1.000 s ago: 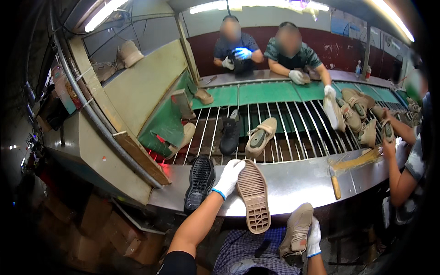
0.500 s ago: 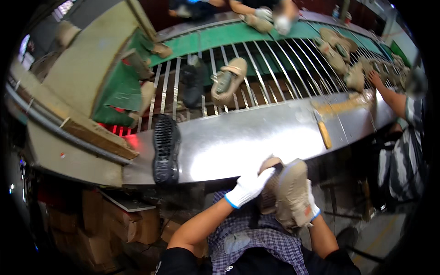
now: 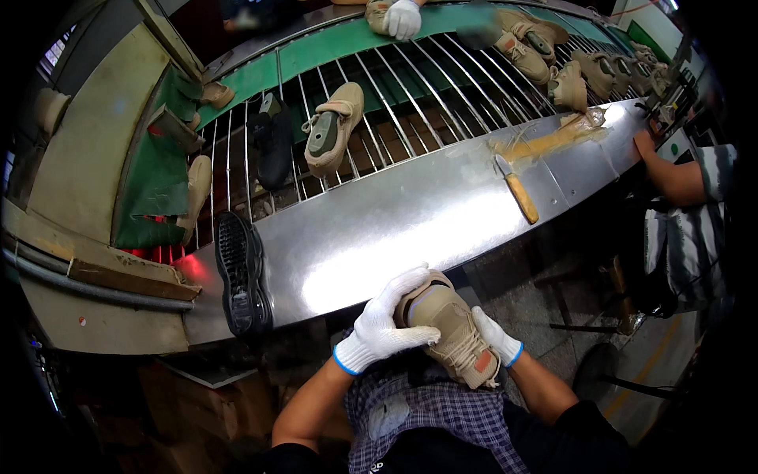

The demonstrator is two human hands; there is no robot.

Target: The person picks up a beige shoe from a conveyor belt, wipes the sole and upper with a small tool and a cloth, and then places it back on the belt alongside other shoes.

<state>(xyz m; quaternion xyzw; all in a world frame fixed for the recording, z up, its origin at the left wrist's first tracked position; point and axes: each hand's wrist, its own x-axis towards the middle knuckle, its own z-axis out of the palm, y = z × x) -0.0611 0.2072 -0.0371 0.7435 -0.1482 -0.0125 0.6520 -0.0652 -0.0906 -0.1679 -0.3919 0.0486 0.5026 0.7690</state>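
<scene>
In front of my apron I hold a beige sneaker (image 3: 454, 324), its pale laces toward me at the lower right. My left hand (image 3: 387, 324), in a white knit glove, is closed round its far left end, with the thumb across the upper. On the other side, my right hand (image 3: 493, 333), gloved too, grips the shoe; part of its fingers is hidden behind it. Close by on the metal ledge (image 3: 371, 229) lies a black shoe sole (image 3: 239, 272), tread up.
A knife with a wooden handle (image 3: 521, 197) lies right of centre on the ledge. Beyond, a beige sneaker (image 3: 335, 130) and a black shoe (image 3: 270, 142) sit on metal rollers. Several beige shoes (image 3: 568, 85) stand at right. A co-worker's arm (image 3: 671, 178) rests at the far right.
The sneaker has turned in my hands, showing more of its laced upper. My left hand has shifted its grip, thumb now over the upper. The whole view has swung somewhat.
</scene>
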